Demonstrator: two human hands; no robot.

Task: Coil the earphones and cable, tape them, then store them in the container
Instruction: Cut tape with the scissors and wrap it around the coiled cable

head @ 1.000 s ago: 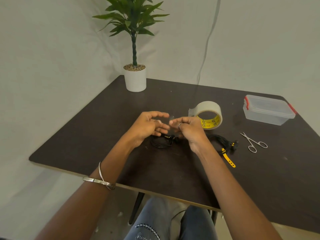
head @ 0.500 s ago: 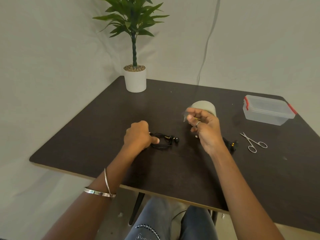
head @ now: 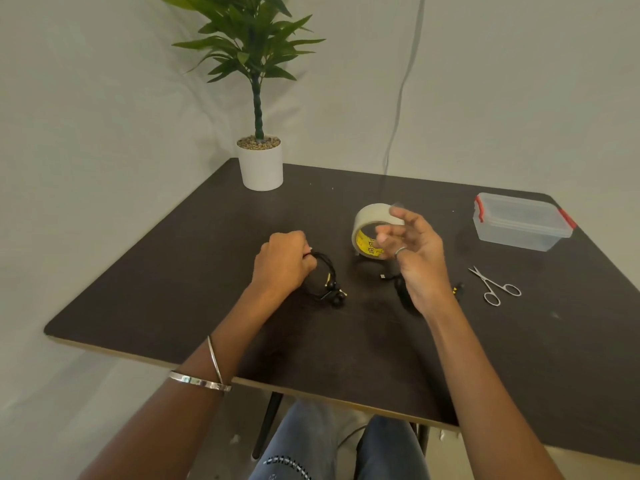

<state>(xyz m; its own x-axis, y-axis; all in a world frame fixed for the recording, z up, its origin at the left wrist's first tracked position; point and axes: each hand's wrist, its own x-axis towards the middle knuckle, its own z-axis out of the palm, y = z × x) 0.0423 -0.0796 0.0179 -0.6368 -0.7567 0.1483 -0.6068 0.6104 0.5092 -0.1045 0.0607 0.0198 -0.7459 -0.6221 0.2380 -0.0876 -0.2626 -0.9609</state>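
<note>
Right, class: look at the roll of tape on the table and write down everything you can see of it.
The roll of tape is a wide ring of pale, beige-looking tape with a yellow inner core printed in black. It stands on its edge on the dark table, its hole facing the camera, right of the coiled earphones. The right hand hovers in front, hiding its right side; whether it touches the roll cannot be told.

You sit at a staged recording corner. Dark table [head: 173, 306], white cloth backdrop [head: 86, 116], potted plant [head: 258, 98].
</note>
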